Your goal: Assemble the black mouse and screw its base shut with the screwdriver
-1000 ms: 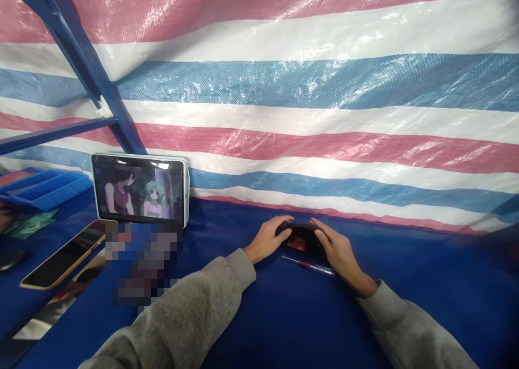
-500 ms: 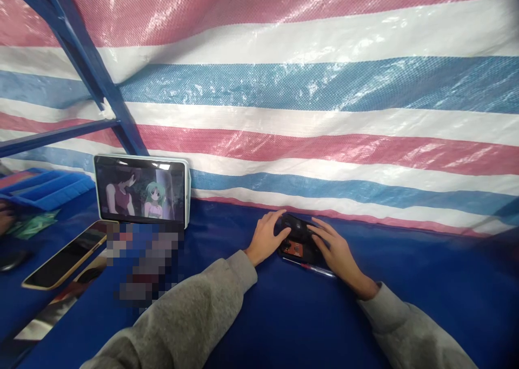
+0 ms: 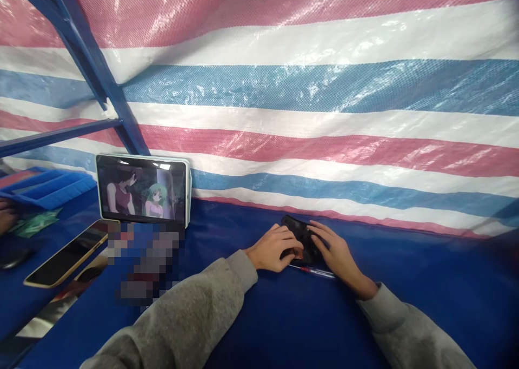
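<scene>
A black plastic housing (image 3: 305, 234) lies on the blue tabletop, with a reddish-brown circuit board (image 3: 299, 254) partly visible at its near side. My left hand (image 3: 278, 247) is curled over the left part of the housing, its thumb and fingers closed together at the board. Most of the board is covered by these fingers. My right hand (image 3: 336, 252) touches the right edge of the housing with its fingers stretched out and apart. Just in front of the housing lies a slim screwdriver (image 3: 320, 273) with a clear handle and a red band, touched by neither hand.
To the left a tablet (image 3: 141, 190) stands upright, playing a cartoon. Near it lie a phone (image 3: 68, 255) and a blurred-out patch. A blue compartment tray (image 3: 60, 188) sits farther left, beside another person's hand (image 3: 6, 216). Striped sheeting (image 3: 324, 152) hangs behind the table.
My left hand has come down and toward me from the housing's top left, its fingers now closing at the circuit board. My right hand has barely moved.
</scene>
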Demonstrator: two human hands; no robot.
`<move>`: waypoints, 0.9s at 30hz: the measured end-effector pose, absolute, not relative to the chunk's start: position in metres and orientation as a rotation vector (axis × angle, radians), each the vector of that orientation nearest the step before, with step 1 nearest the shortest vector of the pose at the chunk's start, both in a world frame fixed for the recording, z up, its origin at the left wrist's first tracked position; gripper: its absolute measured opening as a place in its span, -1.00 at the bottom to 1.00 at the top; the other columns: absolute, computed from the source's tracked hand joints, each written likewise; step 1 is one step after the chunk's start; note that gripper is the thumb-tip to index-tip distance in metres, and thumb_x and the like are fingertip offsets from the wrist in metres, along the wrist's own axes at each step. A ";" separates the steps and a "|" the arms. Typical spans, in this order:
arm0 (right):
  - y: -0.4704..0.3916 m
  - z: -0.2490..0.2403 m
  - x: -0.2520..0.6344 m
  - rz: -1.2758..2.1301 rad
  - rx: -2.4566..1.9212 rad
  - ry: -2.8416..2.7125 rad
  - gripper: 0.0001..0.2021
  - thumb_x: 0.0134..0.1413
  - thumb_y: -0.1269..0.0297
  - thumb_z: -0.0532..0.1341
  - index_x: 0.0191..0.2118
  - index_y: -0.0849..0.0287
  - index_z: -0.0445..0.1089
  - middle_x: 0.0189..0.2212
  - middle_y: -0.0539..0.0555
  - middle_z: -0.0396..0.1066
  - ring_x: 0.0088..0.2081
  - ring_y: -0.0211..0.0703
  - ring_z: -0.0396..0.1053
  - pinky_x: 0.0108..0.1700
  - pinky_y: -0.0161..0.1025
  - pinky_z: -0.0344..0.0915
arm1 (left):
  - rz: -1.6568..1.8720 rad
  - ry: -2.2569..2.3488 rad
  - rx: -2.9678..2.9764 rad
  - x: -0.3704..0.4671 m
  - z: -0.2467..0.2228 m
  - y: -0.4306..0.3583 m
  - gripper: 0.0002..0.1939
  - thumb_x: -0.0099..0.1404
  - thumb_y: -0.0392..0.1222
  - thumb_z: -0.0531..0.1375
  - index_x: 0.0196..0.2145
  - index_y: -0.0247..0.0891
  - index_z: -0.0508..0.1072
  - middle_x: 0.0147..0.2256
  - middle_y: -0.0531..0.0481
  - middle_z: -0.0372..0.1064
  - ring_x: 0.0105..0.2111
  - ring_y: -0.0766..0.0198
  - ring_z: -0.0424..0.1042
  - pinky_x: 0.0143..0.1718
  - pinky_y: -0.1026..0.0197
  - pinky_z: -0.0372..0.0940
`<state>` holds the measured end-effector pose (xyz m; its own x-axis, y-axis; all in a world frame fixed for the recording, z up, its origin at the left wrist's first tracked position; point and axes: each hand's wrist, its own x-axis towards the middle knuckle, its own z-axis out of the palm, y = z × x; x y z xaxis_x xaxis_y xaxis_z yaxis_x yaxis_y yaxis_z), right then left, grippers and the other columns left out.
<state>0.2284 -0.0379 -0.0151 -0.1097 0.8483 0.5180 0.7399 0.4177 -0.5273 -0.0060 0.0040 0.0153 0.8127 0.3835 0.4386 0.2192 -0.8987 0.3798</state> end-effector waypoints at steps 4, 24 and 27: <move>-0.038 -0.014 0.228 0.181 -1.369 -1.882 -0.69 0.26 0.21 0.09 0.02 0.10 0.45 0.10 0.15 0.39 0.09 -0.02 0.38 0.14 -0.01 0.32 | 0.725 0.451 2.636 -0.006 0.014 0.006 -0.67 0.20 -0.42 0.15 -0.08 -0.21 0.43 -0.15 -0.07 0.40 -0.11 0.15 0.35 -0.06 0.13 0.18; -0.044 -0.005 0.225 0.141 -1.342 -1.859 -0.67 0.25 0.18 0.10 0.08 0.07 0.39 0.16 0.16 0.31 0.16 0.01 0.28 0.20 0.06 0.23 | 1.231 0.320 2.581 0.001 0.011 0.005 -0.76 0.42 -0.32 0.06 -0.03 -0.29 0.42 -0.15 -0.15 0.43 -0.14 0.22 0.42 -0.06 0.14 0.40; -0.047 -0.001 0.223 0.054 -1.218 -1.921 -0.63 0.18 0.18 0.19 0.11 0.06 0.37 0.16 0.16 0.30 0.18 0.05 0.23 0.21 0.10 0.21 | 1.340 0.347 2.604 0.004 0.012 0.005 -0.76 0.41 -0.33 0.05 -0.01 -0.27 0.41 -0.12 -0.15 0.41 -0.12 0.21 0.41 -0.07 0.12 0.40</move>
<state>0.2225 -0.0475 -0.0011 -0.1755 0.7631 0.6220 0.7266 0.5267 -0.4412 0.0039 0.0046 0.0121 0.5634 0.2928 0.7726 0.1191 -0.9541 0.2747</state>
